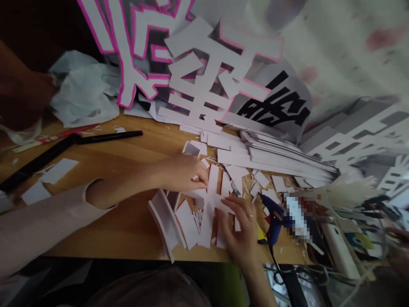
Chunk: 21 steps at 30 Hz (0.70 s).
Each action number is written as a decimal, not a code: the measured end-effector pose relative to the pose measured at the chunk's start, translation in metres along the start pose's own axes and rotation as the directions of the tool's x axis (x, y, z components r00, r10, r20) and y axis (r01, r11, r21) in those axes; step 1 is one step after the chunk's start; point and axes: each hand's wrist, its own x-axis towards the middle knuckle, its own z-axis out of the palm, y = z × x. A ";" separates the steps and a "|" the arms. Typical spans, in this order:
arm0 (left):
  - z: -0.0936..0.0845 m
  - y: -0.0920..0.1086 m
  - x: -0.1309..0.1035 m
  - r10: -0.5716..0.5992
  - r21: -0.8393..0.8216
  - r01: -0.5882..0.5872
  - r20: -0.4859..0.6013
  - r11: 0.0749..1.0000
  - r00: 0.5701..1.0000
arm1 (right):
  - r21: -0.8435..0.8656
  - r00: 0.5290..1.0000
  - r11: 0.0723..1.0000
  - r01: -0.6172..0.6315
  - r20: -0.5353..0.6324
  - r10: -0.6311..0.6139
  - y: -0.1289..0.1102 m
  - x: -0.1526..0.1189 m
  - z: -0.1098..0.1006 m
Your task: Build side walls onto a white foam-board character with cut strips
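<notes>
A white cut-out character [208, 217] of board lies on the wooden table in front of me, with thin raised strips standing along its left part. My left hand [183, 174] reaches over its upper part with fingers curled together near the vertical stroke; whatever is between them is hidden. From the lower right comes my right hand [240, 224], a ring on one finger. Its fingers and thumb are apart, and the fingertips rest at the character's right side. A utility knife [235, 189] lies just above those fingers.
A blue hot glue gun [274, 217] with a cord stands right of my right hand. White board scraps [262, 179] and stacked strips [281, 157] lie behind. Large pink-edged characters [204, 76] lean at the back. A black pen [110, 137] and plastic bag [84, 87] are left.
</notes>
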 end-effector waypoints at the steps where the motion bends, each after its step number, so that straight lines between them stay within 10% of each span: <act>1: 0.001 -0.003 0.005 0.019 0.006 -0.019 0.006 1.000 1.000 | -0.071 0.997 0.996 -0.060 -0.056 0.056 0.006 -0.004 -0.006; 8: 0.012 -0.023 0.030 0.046 0.041 -0.045 -0.029 0.998 0.999 | -0.374 0.929 0.860 -0.348 -0.013 0.370 0.040 -0.029 -0.019; 21: 0.030 -0.029 0.027 0.065 0.320 -0.041 -0.063 0.946 0.996 | -0.274 0.890 0.847 -0.455 -0.107 0.443 0.012 -0.024 -0.029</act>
